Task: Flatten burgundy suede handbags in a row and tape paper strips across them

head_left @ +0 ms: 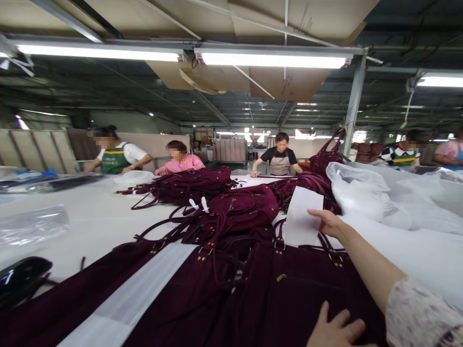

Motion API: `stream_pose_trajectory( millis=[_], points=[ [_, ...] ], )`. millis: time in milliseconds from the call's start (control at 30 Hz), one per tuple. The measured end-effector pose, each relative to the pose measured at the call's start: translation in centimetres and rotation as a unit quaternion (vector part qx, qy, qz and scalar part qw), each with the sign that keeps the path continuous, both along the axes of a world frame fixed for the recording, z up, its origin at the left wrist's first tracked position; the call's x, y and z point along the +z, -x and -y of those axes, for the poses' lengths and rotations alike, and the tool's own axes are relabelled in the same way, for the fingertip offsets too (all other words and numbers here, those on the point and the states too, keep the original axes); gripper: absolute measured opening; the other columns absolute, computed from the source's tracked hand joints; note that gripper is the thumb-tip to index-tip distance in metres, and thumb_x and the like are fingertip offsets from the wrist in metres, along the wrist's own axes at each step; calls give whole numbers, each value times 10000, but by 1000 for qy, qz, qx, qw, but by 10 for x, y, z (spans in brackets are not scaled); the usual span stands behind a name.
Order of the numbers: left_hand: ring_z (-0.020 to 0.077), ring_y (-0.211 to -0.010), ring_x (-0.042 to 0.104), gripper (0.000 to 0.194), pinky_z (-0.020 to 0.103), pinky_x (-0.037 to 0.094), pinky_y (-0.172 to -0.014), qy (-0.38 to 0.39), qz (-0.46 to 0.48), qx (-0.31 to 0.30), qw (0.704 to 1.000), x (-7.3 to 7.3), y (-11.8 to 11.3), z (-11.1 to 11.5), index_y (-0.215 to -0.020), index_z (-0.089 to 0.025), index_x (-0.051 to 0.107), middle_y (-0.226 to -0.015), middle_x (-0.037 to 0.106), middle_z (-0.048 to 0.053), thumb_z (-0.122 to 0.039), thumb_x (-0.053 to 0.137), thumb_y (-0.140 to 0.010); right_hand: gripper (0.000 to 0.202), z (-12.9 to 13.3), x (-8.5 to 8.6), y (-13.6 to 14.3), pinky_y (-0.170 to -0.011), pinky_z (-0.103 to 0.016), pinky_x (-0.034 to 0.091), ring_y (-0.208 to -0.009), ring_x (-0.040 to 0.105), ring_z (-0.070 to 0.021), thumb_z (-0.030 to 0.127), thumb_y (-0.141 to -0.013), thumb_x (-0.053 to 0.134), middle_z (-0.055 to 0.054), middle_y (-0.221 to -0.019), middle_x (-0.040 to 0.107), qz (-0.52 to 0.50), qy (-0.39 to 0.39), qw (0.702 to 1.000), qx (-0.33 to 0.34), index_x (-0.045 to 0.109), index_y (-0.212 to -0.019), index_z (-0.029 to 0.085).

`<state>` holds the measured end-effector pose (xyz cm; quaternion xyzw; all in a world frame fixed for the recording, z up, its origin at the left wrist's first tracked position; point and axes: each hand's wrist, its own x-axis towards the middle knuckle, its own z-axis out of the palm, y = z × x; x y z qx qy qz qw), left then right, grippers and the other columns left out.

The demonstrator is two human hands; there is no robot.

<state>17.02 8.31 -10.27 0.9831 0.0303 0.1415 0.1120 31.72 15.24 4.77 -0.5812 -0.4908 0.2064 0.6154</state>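
Note:
My right hand reaches in from the right and pinches the edge of a white sheet, held upright over the straps of a dark maroon bag. The bag lies flat, with a brass-coloured zipper pull on its front. Low in the view, my left hand is over this bag, fingers spread and nothing in them; its wrist is out of frame. A long white strip lies across another maroon bag on the left.
More maroon bags are heaped mid-table. Clear plastic and a shiny black object lie left on the white table. White plastic bags are piled right. Several people work beyond the table.

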Motion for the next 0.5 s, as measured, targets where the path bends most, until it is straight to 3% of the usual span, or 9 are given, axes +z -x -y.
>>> stream_pose_trajectory(
  millis=[100, 200, 300, 367, 433, 500],
  points=[
    [297, -1142, 523, 410, 573, 366, -1009, -2, -15, 10, 1000, 18, 7, 3, -1248, -341, 545, -1254, 575, 79, -544, 416, -916, 346, 26, -3, 3, -785, -383, 549, -898, 639, -192, 401, -919, 547, -86, -1065, 642, -5, 44, 998, 45, 605, -1119, 125],
    [281, -1046, 541, 500, 454, 448, -930, -5, -26, 56, 998, 42, 16, 12, -1110, -218, 624, -1096, 594, 104, -620, 527, -829, 431, 64, -33, 12, -819, -419, 552, -902, 666, -243, 495, -889, 535, -102, -1030, 696, 13, 77, 994, 73, 669, -1075, 130],
    [274, -996, 545, 370, 426, 485, -846, -28, -47, 123, 991, 64, 33, 26, -983, -191, 645, -1020, 594, 89, -523, 546, -853, 464, 103, -78, 16, -984, -462, 469, -1051, 626, -280, 555, -853, 533, -90, -1106, 690, 94, 50, 994, 34, 696, -1075, 181],
    [260, -971, 553, 259, 416, 491, -829, -36, -57, 168, 983, 75, 50, 33, -942, -185, 642, -999, 600, 77, -410, 528, -883, 519, 122, -104, 15, -1044, -469, 417, -1124, 590, -287, 605, -848, 486, -95, -1165, 667, 165, 10, 985, 49, 690, -1106, 204],
    [241, -950, 560, 195, 396, 494, -821, -34, -66, 203, 976, 82, 69, 39, -921, -182, 637, -996, 606, 66, -327, 512, -891, 577, 131, -120, 13, -1066, -464, 395, -1189, 549, -288, 635, -852, 433, -98, -1239, 627, 228, -29, 970, 75, 658, -1175, 213],
    [227, -954, 558, 163, 374, 488, -831, -31, -68, 215, 974, 85, 87, 42, -938, -187, 632, -1017, 606, 59, -282, 511, -887, 553, 131, -122, 13, -1066, -457, 397, -1198, 545, -277, 602, -880, 398, -96, -1252, 619, 251, -38, 966, 59, 641, -1191, 215]
  ],
)
